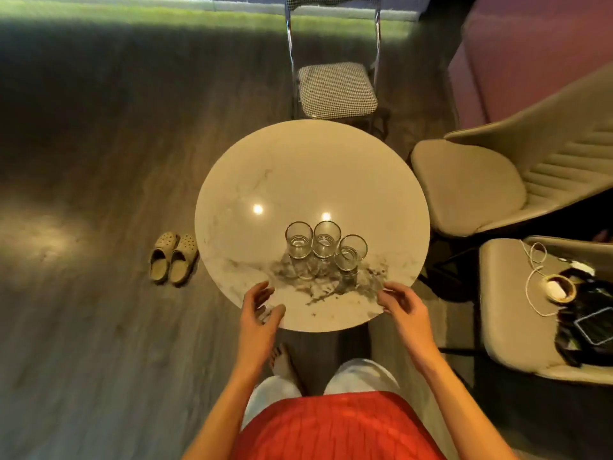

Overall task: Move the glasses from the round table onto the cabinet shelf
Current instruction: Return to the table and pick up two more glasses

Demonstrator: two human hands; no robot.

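three clear cylindrical drinking glasses: left glass (299, 240), middle glass (326, 239), right glass (351, 252), upright in a tight row on the near half of the round pale marble-look table (298, 167), rims side by side, apparently touching. none lifted, none on a shelf.

left hand (257, 312) at the near left table edge, palm turned inward, fingers (262, 292) loosely curled and spread, thumb over the rim; empty. right hand (401, 307) at the near right edge, fingers bent toward the glasses, spread, empty. both forearms bare, reaching forward from a red top. hands well apart, either side of the row, short of the glasses.

beige clogs (172, 257) on wood floor left of table. houndstooth chair (336, 89) beyond it.
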